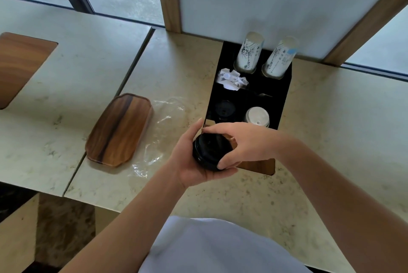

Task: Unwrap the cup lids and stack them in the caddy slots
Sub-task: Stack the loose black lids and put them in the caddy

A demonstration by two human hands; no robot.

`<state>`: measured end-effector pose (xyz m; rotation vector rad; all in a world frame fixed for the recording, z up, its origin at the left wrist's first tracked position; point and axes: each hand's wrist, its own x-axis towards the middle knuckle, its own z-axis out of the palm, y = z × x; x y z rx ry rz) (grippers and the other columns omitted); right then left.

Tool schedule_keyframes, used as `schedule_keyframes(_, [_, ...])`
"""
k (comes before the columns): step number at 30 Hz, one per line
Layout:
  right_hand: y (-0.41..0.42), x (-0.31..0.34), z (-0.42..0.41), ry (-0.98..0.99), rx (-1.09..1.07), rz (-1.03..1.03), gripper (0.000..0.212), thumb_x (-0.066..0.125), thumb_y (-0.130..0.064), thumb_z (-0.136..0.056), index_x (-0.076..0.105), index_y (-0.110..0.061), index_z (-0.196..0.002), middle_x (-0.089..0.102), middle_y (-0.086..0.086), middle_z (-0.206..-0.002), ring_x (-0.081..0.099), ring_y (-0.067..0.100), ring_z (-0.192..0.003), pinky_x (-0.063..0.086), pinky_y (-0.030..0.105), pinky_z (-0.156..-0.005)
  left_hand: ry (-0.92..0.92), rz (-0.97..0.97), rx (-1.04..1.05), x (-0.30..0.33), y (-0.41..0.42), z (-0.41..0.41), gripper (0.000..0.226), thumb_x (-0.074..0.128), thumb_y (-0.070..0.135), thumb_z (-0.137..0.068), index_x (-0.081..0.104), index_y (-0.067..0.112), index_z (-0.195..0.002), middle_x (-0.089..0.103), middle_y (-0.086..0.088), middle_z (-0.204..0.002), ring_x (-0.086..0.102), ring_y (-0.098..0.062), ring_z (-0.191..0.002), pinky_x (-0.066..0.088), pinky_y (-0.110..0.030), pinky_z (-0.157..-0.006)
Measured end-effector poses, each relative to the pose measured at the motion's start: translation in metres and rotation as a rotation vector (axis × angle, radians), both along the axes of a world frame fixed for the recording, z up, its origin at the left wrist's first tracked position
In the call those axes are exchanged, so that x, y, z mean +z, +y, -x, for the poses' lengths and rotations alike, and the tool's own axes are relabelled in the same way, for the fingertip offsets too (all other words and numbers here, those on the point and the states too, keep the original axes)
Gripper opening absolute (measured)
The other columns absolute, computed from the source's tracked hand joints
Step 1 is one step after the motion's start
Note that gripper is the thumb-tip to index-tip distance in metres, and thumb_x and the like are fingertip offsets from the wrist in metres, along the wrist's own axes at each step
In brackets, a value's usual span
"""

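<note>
A stack of black cup lids (209, 151) lies in my left hand (189, 162), whose fingers curl round it from below, just in front of the black caddy (280, 96). My right hand (245, 142) grips the top of the same stack from above, thumb at the near edge. In the caddy's near left slot sit black lids (224, 108); a stack of white lids (257, 117) fills the near right slot. An empty clear plastic wrapper (161, 131) lies flat on the counter to the left.
Two stacks of printed paper cups (248, 53) stand upside down in the caddy's far slots. White sachets (231, 79) fill a middle left compartment. A wooden tray (120, 130) lies left of the wrapper. A wall panel rises behind the caddy.
</note>
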<state>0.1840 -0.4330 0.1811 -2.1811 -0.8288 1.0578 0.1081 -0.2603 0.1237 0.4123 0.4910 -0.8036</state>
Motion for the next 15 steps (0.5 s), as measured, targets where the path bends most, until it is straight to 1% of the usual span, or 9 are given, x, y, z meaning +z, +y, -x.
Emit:
schedule_keyframes(2, [-0.003, -0.006, -0.002, 0.139, -0.067, -0.108, 0.078, 0.084, -0.041, -0.071, 0.045, -0.052, -0.137, 0.057, -0.029, -0.128, 0.057, -0.007, -0.116, 0.051, 0.022, -0.097, -0.043, -0.001, 0.045, -0.001, -0.004, -0.001, 0.052, 0.075, 0.047, -0.082, 0.074, 0.009, -0.117, 0.070, -0.020, -0.121, 0.067, -0.043, -0.109, 0.055, -0.056, -0.085])
schedule_keyframes(4, [-0.011, -0.018, -0.002, 0.327, -0.200, -0.256, 0.072, 0.086, -0.032, -0.074, 0.051, -0.047, -0.135, 0.062, -0.021, -0.128, 0.060, 0.001, -0.119, 0.053, 0.026, -0.098, -0.070, -0.008, 0.121, -0.004, -0.006, -0.006, 0.042, 0.080, 0.028, -0.075, 0.075, 0.007, -0.112, 0.071, -0.021, -0.119, 0.069, -0.042, -0.106, 0.056, -0.056, -0.082])
schedule_keyframes(6, [-0.020, -0.035, 0.000, 0.430, -0.366, -0.344, 0.065, 0.083, -0.030, -0.079, 0.053, -0.042, -0.136, 0.064, -0.015, -0.131, 0.060, 0.005, -0.122, 0.052, 0.030, -0.100, -0.052, -0.011, 0.204, -0.007, -0.005, -0.013, 0.043, 0.079, 0.017, -0.072, 0.074, 0.002, -0.112, 0.069, -0.026, -0.120, 0.068, -0.045, -0.107, 0.054, -0.059, -0.085])
schedule_keyframes(8, [-0.026, -0.055, 0.004, 0.476, -0.605, -0.406, 0.044, 0.076, -0.035, -0.087, 0.061, -0.037, -0.128, 0.068, -0.011, -0.127, 0.064, 0.009, -0.118, 0.053, 0.036, -0.100, -0.013, -0.037, 0.282, -0.014, -0.003, -0.024, 0.051, 0.074, 0.012, -0.075, 0.065, 0.001, -0.124, 0.065, -0.029, -0.126, 0.063, -0.048, -0.112, 0.052, -0.061, -0.092])
schedule_keyframes(9, [-0.027, -0.064, 0.006, 0.517, -0.746, -0.424, 0.035, 0.072, -0.037, -0.089, 0.065, -0.031, -0.123, 0.071, -0.009, -0.121, 0.067, 0.011, -0.114, 0.055, 0.038, -0.096, 0.002, -0.067, 0.315, -0.018, -0.003, -0.029, 0.055, 0.071, 0.011, -0.077, 0.059, 0.002, -0.130, 0.063, -0.030, -0.128, 0.062, -0.049, -0.114, 0.051, -0.061, -0.095])
schedule_keyframes(11, [-0.024, -0.077, 0.011, 0.575, -0.952, -0.419, 0.027, 0.065, -0.037, -0.094, 0.065, -0.023, -0.117, 0.076, -0.006, -0.108, 0.072, 0.015, -0.103, 0.059, 0.034, -0.081, 0.009, -0.166, 0.354, -0.027, -0.004, -0.035, 0.052, 0.066, 0.011, -0.081, 0.056, 0.002, -0.131, 0.064, -0.029, -0.128, 0.064, -0.046, -0.112, 0.052, -0.057, -0.098])
schedule_keyframes(13, [-0.021, -0.087, 0.016, 0.563, -1.030, -0.386, 0.024, 0.062, -0.037, -0.096, 0.064, -0.023, -0.115, 0.078, -0.004, -0.102, 0.075, 0.016, -0.095, 0.060, 0.027, -0.069, -0.007, -0.295, 0.336, -0.037, -0.006, -0.039, 0.042, 0.064, 0.013, -0.084, 0.059, 0.002, -0.124, 0.069, -0.025, -0.120, 0.070, -0.041, -0.105, 0.056, -0.051, -0.094])
schedule_keyframes(15, [-0.018, -0.094, 0.016, 0.545, -1.069, -0.355, 0.022, 0.061, -0.036, -0.098, 0.064, -0.025, -0.116, 0.078, -0.005, -0.099, 0.075, 0.015, -0.091, 0.059, 0.023, -0.066, -0.023, -0.406, 0.283, -0.048, -0.008, -0.042, 0.040, 0.064, 0.015, -0.086, 0.060, 0.004, -0.124, 0.071, -0.022, -0.118, 0.070, -0.038, -0.107, 0.057, -0.047, -0.095])
